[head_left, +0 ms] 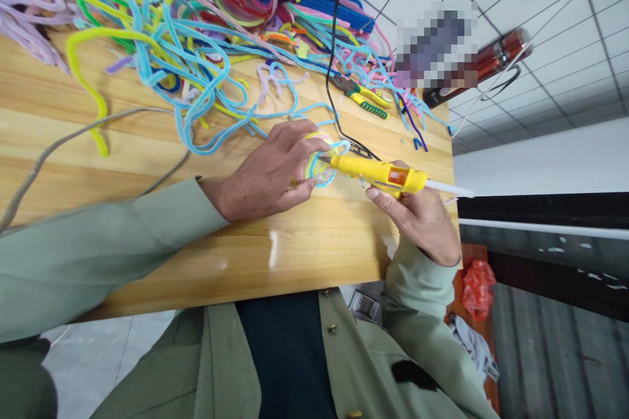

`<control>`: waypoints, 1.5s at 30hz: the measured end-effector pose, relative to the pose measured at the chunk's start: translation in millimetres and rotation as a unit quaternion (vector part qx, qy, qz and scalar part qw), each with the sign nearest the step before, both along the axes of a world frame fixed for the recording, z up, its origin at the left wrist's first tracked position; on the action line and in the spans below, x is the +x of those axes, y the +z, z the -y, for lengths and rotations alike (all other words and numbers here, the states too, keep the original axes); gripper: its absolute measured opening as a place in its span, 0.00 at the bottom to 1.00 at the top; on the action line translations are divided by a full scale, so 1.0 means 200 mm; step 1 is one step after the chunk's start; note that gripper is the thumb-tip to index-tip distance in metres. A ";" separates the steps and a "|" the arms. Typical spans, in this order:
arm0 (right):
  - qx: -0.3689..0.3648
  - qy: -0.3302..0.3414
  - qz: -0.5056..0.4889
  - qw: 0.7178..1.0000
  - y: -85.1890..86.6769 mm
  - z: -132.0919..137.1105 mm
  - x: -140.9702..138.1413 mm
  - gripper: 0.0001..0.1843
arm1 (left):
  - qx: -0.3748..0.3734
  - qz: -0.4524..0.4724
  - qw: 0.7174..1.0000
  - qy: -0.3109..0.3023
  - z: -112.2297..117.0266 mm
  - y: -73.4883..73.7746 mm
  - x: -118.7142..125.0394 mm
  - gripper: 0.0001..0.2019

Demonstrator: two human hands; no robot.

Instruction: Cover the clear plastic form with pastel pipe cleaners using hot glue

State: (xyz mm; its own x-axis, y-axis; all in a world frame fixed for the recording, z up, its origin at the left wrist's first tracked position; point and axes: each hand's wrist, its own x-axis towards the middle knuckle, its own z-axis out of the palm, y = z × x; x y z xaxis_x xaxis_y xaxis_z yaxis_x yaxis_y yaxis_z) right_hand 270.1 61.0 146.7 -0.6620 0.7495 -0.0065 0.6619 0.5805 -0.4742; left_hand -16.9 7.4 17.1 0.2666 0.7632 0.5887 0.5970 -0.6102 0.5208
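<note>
Coiled fuzzy-stem piece point(323, 174), between our hands over the wooden tabletop point(304, 242): our left hand point(263, 173) pinches it between thumb and curled fingers, while our right hand point(422, 219) wraps round the yellow glue gun point(366, 170), nozzle point(326, 159) at the piece; contact we cannot confirm. For neat work, we should brace the piece, apply glue sparingly and spare our fingers the nozzle's likely heat.

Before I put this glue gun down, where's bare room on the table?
Bare table shows along the near edge, between left sleeve and right hand, and at left, between grey cable and lilac stems. The far side is crowded: tangled blue stems and pliers.
</note>
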 end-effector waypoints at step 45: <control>0.053 0.052 -0.017 0.997 -0.02 0.02 0.01 0.19 | 0.038 -0.017 0.999 0.011 0.00 0.00 0.00 0.24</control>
